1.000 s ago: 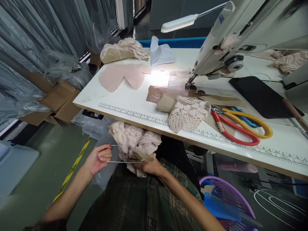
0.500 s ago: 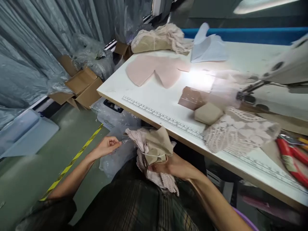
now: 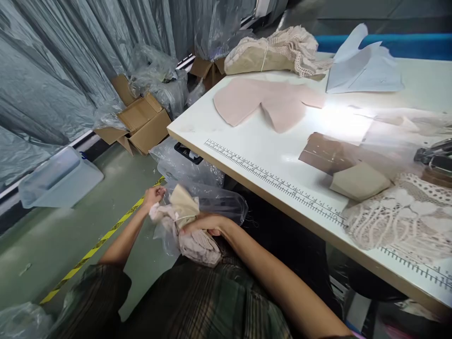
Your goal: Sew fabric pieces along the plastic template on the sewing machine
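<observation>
My right hand (image 3: pixel 201 223) is wrapped round a tied bundle of beige and pinkish lace fabric pieces (image 3: pixel 199 247), held low in front of my body. To its left, my left hand (image 3: pixel 154 195) is closed, its fingertips pinching what looks like the edge of a clear plastic bag (image 3: pixel 229 203). The bag's film shows beneath and behind the bundle, whose left end is close to the left hand. How far the bundle is inside the bag cannot be told.
On the white table (image 3: pixel 243 160) lie pink fabric pieces (image 3: pixel 261 101), another tied lace bundle (image 3: pixel 268 52), white paper patterns (image 3: pixel 367 66) and floral lace (image 3: pixel 399 216). An open cardboard box (image 3: pixel 148 125) and a translucent plastic bin (image 3: pixel 60 176) stand on the floor.
My right hand has carried the bundle left, toward my left hand and the plastic bag. The view has turned left, so the table appears farther right.
</observation>
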### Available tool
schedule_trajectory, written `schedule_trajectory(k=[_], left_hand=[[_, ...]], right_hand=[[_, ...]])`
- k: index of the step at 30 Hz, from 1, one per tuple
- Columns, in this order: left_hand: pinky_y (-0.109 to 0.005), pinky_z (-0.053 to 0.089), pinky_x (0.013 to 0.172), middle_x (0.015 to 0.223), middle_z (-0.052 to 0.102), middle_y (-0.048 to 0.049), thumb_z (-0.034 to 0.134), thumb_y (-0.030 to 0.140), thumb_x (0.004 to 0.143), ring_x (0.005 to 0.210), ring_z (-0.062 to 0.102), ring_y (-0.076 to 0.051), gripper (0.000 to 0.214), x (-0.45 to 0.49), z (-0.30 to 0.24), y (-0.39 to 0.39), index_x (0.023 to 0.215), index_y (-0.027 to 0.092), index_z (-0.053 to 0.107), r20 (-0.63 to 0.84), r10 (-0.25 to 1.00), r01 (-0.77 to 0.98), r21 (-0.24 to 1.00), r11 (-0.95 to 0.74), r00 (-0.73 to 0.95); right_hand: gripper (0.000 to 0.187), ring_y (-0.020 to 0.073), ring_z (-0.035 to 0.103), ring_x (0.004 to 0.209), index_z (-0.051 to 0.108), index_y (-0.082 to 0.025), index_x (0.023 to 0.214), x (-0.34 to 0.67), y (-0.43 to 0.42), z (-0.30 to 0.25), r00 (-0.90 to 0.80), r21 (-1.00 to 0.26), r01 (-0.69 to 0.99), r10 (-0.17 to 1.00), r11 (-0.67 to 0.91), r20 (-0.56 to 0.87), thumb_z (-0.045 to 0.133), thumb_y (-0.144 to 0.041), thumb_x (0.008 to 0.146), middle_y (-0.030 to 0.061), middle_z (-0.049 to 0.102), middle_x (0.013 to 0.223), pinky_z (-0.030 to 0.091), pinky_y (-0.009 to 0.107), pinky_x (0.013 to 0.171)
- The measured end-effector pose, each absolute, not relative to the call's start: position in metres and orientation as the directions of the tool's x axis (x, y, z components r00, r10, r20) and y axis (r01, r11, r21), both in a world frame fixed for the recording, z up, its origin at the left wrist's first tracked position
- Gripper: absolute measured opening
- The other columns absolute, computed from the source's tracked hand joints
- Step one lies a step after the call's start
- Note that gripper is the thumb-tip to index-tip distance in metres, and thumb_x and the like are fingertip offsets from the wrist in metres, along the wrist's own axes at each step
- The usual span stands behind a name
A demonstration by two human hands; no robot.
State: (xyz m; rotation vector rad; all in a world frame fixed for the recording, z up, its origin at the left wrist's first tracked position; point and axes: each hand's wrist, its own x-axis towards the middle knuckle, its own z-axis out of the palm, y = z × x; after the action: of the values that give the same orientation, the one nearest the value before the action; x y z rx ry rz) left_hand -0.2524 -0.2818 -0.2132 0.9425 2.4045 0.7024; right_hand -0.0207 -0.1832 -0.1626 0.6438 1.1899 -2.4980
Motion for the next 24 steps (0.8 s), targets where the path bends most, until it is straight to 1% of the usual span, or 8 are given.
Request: schedule_trajectory(k=[5,7,10,12,15,18,21,24], left_hand=[[-0.027,0.051,0.072,0.079,0.067,-0.0014,0.057,0.028,0.092,0.071,0.062,-0.014,0.015,-0.266,-0.215,-0.283,0.094,0.015,0.065,-0.227,0.716,0.523,0.546,0.655,-0.66],[-0.024,0.048,0.067,0.071,0.066,-0.0003,0.056,0.028,0.088,0.067,0.061,-0.014,0.015,-0.265,-0.213,-0.283,0.087,0.017,0.066,-0.205,0.726,0.547,0.533,0.645,-0.656],[-0.024,0.045,0.064,0.071,0.068,-0.0013,0.054,0.033,0.085,0.066,0.061,-0.016,0.019,-0.262,-0.209,-0.282,0.085,0.018,0.067,-0.174,0.73,0.575,0.508,0.642,-0.661],[-0.024,0.044,0.063,0.072,0.069,-0.0024,0.053,0.035,0.084,0.067,0.062,-0.017,0.022,-0.263,-0.207,-0.281,0.085,0.019,0.068,-0.161,0.726,0.587,0.486,0.648,-0.668],[-0.025,0.044,0.063,0.075,0.071,-0.0043,0.053,0.036,0.084,0.07,0.064,-0.019,0.024,-0.265,-0.205,-0.279,0.088,0.019,0.069,-0.151,0.717,0.599,0.449,0.663,-0.68],[-0.026,0.045,0.065,0.079,0.072,-0.0057,0.054,0.036,0.086,0.074,0.066,-0.02,0.024,-0.266,-0.204,-0.278,0.091,0.02,0.071,-0.154,0.717,0.612,0.418,0.671,-0.68],[-0.027,0.048,0.069,0.084,0.073,-0.007,0.055,0.036,0.087,0.078,0.068,-0.022,0.025,-0.264,-0.204,-0.275,0.096,0.02,0.072,-0.16,0.724,0.63,0.393,0.67,-0.671],[-0.03,0.051,0.076,0.105,0.071,-0.0102,0.055,0.035,0.087,0.088,0.068,-0.024,0.032,-0.258,-0.203,-0.269,0.112,0.019,0.068,-0.144,0.757,0.668,0.387,0.636,-0.637]], right_hand=[[0.026,0.0171,0.068,0.072,0.065,-0.016,0.076,-0.03,-0.185,-0.21,-0.781,-0.471,0.419,-0.044,-0.776,-0.623,0.08,-0.036,0.069,0.003,0.068,0.072,0.056,0.032,0.078],[0.028,0.0175,0.069,0.079,0.063,-0.017,0.083,-0.032,-0.184,-0.215,-0.763,-0.429,0.371,-0.007,-0.823,-0.646,0.068,-0.044,0.082,0.0044,0.069,0.078,0.055,0.034,0.083],[0.042,0.022,0.068,0.085,0.06,-0.019,0.093,-0.033,-0.182,-0.22,-0.721,-0.382,0.34,0.022,-0.859,-0.692,0.042,-0.057,0.094,0.0061,0.068,0.084,0.055,0.043,0.083],[0.045,0.0264,0.068,0.084,0.057,-0.019,0.101,-0.032,-0.181,-0.224,-0.675,-0.352,0.368,0.013,-0.861,-0.738,0.035,-0.058,0.094,0.0089,0.067,0.088,0.053,0.052,0.081],[0.041,0.03,0.067,0.081,0.05,-0.018,0.112,-0.029,-0.182,-0.232,-0.602,-0.323,0.423,0.004,-0.847,-0.798,0.043,-0.052,0.091,0.0143,0.063,0.098,0.051,0.058,0.077],[0.043,0.0283,0.066,0.08,0.047,-0.019,0.117,-0.027,-0.185,-0.238,-0.57,-0.329,0.439,0.024,-0.836,-0.821,0.053,-0.048,0.086,0.0151,0.059,0.105,0.051,0.058,0.078],[0.039,0.0244,0.064,0.074,0.05,-0.021,0.112,-0.027,-0.187,-0.24,-0.569,-0.358,0.445,0.05,-0.821,-0.821,0.056,-0.047,0.085,0.0118,0.059,0.1,0.052,0.055,0.076],[0.027,0.0184,0.06,0.067,0.055,-0.02,0.105,-0.029,-0.19,-0.235,-0.593,-0.403,0.453,0.069,-0.795,-0.802,0.056,-0.041,0.089,0.0062,0.06,0.091,0.054,0.047,0.074]])
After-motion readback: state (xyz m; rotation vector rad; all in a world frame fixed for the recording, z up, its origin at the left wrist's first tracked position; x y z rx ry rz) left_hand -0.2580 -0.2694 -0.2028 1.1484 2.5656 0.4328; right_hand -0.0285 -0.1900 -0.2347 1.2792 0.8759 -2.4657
